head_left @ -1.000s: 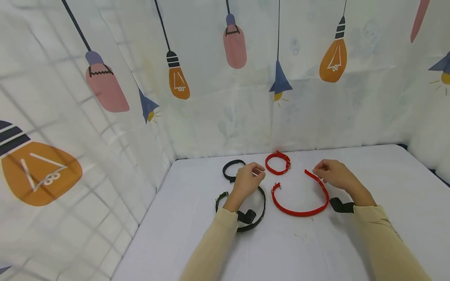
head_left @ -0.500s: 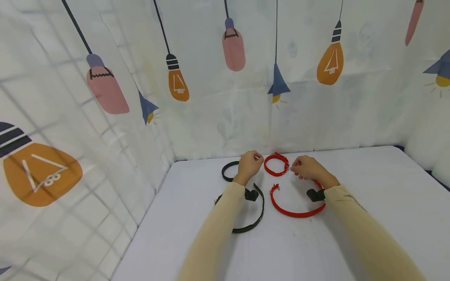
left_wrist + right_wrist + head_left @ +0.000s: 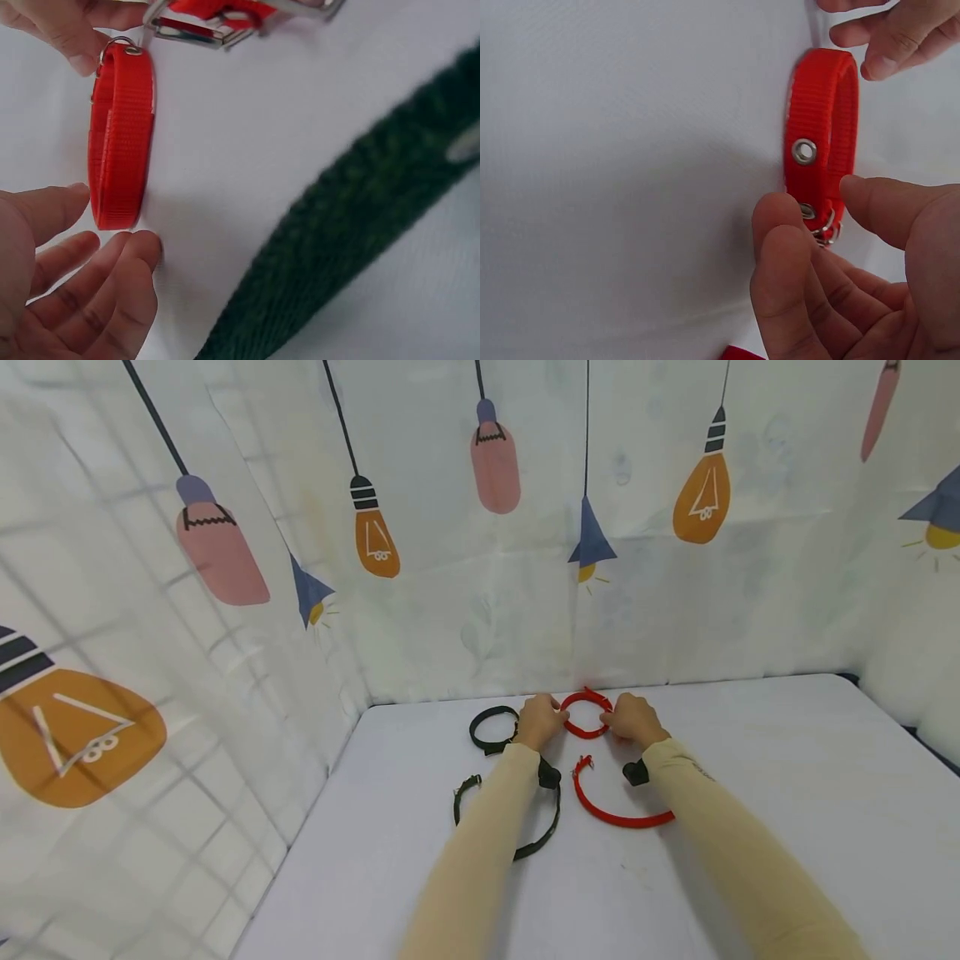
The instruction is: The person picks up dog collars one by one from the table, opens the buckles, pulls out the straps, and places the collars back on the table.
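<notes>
White table (image 3: 780,810) before pale cloth walls (image 3: 465,610) with colourful lamp motifs (image 3: 702,502)

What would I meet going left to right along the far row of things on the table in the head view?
Dark looped strap, left hand, red looped strap, right hand.

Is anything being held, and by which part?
Cannot tell: left hand and right hand straddle opposite sides of the closed red collar; firm contact is unclear.
</notes>
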`<action>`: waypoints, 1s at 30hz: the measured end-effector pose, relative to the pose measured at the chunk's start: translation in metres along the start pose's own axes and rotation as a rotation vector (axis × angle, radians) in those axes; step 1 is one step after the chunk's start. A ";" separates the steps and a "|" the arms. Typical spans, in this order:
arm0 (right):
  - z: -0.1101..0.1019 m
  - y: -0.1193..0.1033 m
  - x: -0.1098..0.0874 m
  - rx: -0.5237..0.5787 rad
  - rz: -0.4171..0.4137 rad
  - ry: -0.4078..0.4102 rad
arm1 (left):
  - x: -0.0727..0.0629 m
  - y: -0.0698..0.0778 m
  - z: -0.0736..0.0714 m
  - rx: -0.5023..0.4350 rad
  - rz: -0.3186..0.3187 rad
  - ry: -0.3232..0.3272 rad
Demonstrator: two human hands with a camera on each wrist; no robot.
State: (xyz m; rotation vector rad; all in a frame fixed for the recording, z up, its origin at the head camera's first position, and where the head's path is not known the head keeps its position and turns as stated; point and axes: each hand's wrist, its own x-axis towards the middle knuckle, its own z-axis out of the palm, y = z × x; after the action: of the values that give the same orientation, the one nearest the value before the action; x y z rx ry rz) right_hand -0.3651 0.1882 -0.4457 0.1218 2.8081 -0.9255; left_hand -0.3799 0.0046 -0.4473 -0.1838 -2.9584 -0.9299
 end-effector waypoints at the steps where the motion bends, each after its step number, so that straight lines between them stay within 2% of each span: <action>1: 0.002 0.001 0.002 -0.006 0.003 0.005 | 0.000 0.000 0.001 0.006 -0.007 0.000; 5: 0.006 0.000 0.005 -0.007 0.039 0.023 | 0.004 -0.001 0.005 0.008 -0.023 -0.020; 8: 0.007 -0.002 0.007 -0.003 0.055 0.026 | 0.008 -0.002 0.007 -0.038 -0.047 -0.046; 14: 0.008 -0.007 0.008 -0.035 0.025 0.035 | 0.013 -0.004 0.010 -0.120 -0.098 -0.083; 20: 0.005 -0.007 0.004 -0.034 -0.037 0.104 | 0.008 -0.006 0.010 -0.182 -0.072 -0.026; 26: -0.003 -0.007 -0.015 0.054 -0.164 0.194 | -0.005 -0.007 -0.002 -0.331 -0.047 0.018; 30: -0.012 -0.008 -0.031 0.094 -0.240 0.227 | -0.011 -0.008 -0.013 -0.428 0.021 0.015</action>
State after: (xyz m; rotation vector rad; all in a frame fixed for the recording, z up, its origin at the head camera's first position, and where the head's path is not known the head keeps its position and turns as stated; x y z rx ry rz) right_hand -0.3371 0.1878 -0.4256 -0.1080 3.0368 -1.1643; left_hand -0.3701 -0.0103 -0.4423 -0.2160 -2.6950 -1.5406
